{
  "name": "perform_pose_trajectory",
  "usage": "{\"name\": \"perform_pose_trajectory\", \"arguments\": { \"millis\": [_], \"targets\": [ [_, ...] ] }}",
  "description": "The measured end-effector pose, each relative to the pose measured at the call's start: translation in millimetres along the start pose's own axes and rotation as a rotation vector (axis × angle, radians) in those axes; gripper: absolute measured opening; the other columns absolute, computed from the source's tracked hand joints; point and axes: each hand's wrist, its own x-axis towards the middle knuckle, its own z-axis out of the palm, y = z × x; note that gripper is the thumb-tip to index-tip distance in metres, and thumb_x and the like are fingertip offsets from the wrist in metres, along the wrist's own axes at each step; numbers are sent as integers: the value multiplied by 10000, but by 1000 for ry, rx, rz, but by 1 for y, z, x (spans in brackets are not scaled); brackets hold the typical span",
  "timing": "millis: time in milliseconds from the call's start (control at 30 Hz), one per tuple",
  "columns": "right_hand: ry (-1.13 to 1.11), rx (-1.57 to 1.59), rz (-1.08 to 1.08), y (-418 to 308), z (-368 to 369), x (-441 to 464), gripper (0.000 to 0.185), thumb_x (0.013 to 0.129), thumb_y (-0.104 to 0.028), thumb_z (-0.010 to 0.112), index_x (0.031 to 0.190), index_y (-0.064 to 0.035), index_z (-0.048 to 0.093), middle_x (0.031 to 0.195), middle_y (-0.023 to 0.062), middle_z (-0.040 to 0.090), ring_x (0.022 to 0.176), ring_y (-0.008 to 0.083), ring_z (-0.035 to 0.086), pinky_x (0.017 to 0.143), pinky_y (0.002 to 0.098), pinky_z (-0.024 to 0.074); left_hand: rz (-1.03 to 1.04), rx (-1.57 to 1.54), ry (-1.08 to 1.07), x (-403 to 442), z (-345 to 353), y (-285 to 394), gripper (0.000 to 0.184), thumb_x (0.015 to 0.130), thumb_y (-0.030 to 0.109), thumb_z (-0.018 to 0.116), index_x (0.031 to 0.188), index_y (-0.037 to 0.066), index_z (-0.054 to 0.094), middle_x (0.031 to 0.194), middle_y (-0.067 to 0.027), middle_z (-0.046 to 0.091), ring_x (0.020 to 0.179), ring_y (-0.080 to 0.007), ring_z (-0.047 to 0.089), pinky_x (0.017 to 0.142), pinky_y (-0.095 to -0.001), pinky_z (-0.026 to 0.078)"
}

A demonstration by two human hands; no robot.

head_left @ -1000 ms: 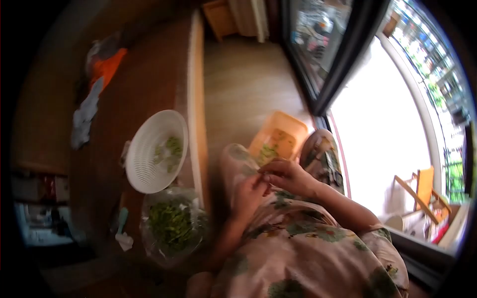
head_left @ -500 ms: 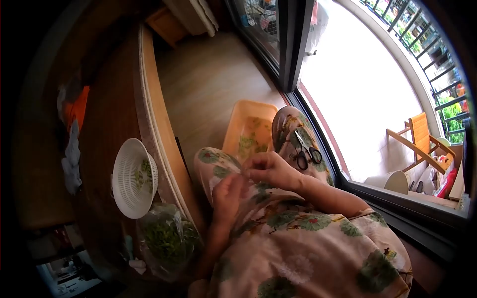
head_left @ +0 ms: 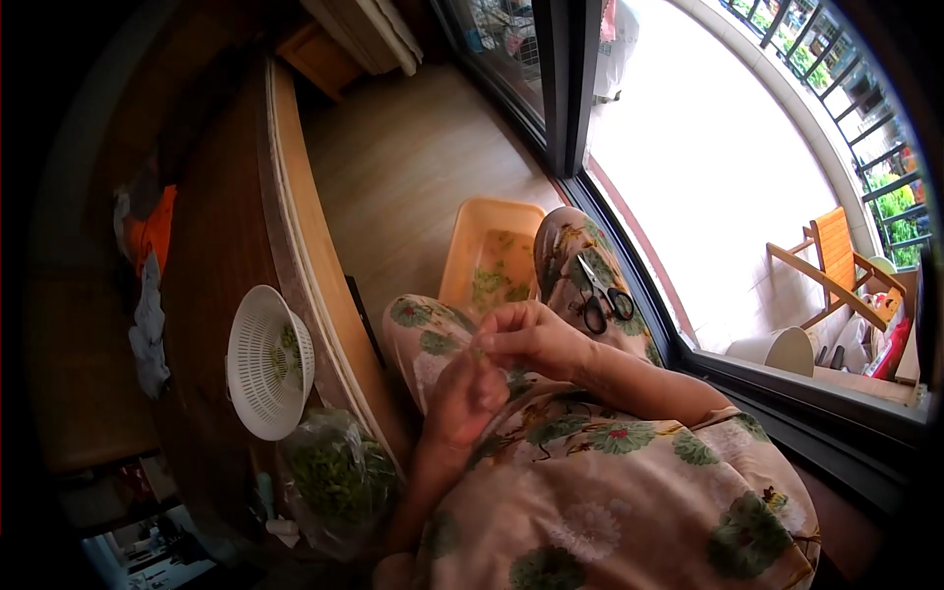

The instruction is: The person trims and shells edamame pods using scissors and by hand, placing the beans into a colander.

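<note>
My left hand (head_left: 464, 395) is closed, its fingers curled up close to my right hand. My right hand (head_left: 534, 340) pinches with thumb and forefinger just above the left fingertips. Whatever lies between the fingers is too small and blurred to name. Both hands are over my lap, which is covered in flowered cloth (head_left: 590, 531). Black-handled scissors (head_left: 602, 298) rest on my right thigh, beyond the right hand. Past my knees, an orange plastic basin (head_left: 473, 241) on the floor holds green vegetable pieces (head_left: 497, 280).
On the wooden table (head_left: 221, 226) at left stand a white colander (head_left: 258, 369) with some green pieces inside and a clear plastic bag (head_left: 339, 477) of greens. A dark sliding-door frame (head_left: 565, 108) runs along my right. Outside is a wooden folding chair (head_left: 834, 261).
My left hand has shifted right and its fingers have curled up nearer the right fingertips. The right hand stays almost in place. The whole view has shifted slightly.
</note>
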Motion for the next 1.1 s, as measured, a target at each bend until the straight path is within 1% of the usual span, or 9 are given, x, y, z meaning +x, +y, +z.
{"name": "perform_pose_trajectory", "arguments": {
  "millis": [67,167,267,367,567,667,767,967,1100],
  "targets": [
    [-9,-24,-27,3,-4,1,66,859,-54,603,857,8,626,760,31,626,656,84,558,604,205,431,136,243,140,0,10,-2,246,934,291,529,922,47,562,676,6,506,588,-95,458,550,-230,391],
    [78,-111,-74,-1,-1,0,54,845,-57,610,845,-3,616,760,20,623,662,72,559,601,198,433,326,684,289,2,17,2,162,928,173,528,960,24,583,717,-1,550,634,-93,496,607,-227,426],
    [172,-162,-107,3,4,0,66,840,-79,615,848,-13,619,749,-6,610,658,51,540,591,183,418,446,1134,283,2,5,3,175,954,154,482,990,14,582,740,5,554,651,-74,495,624,-216,429],
    [208,-232,-137,7,7,1,80,843,-98,620,841,-19,618,731,-31,588,636,33,508,574,171,393,483,1225,335,1,10,7,182,951,141,482,932,-3,591,708,-3,554,636,-82,504,612,-217,436],
    [218,-234,-130,12,6,2,85,849,-102,619,831,-21,604,723,-40,568,632,33,493,576,179,393,498,1359,389,3,14,6,175,951,111,454,916,-12,574,682,-17,537,616,-87,481,579,-232,417],
    [250,-234,-163,11,13,1,86,849,-104,618,827,-22,600,723,-40,569,638,34,498,586,183,402,541,1295,346,5,8,1,190,958,125,435,931,-13,563,700,-14,531,627,-83,471,577,-234,405],
    [247,-230,-160,9,16,1,89,850,-104,617,830,-19,604,725,-39,573,646,32,503,595,185,408,499,1258,304,5,8,2,226,972,161,420,953,-13,563,723,-11,531,636,-81,463,587,-226,398],
    [187,-199,-142,0,18,-4,91,862,-116,615,858,-25,622,748,-40,587,657,25,503,593,181,410,346,827,351,3,14,8,263,980,200,427,969,-16,575,721,-27,556,628,-92,492,583,-220,406],
    [175,-224,-119,0,14,-3,79,867,-106,612,867,-28,625,757,-45,588,674,22,510,599,170,409,292,786,364,3,6,9,265,978,198,427,965,-19,579,732,-49,581,618,-108,527,581,-229,435]
  ]
}}
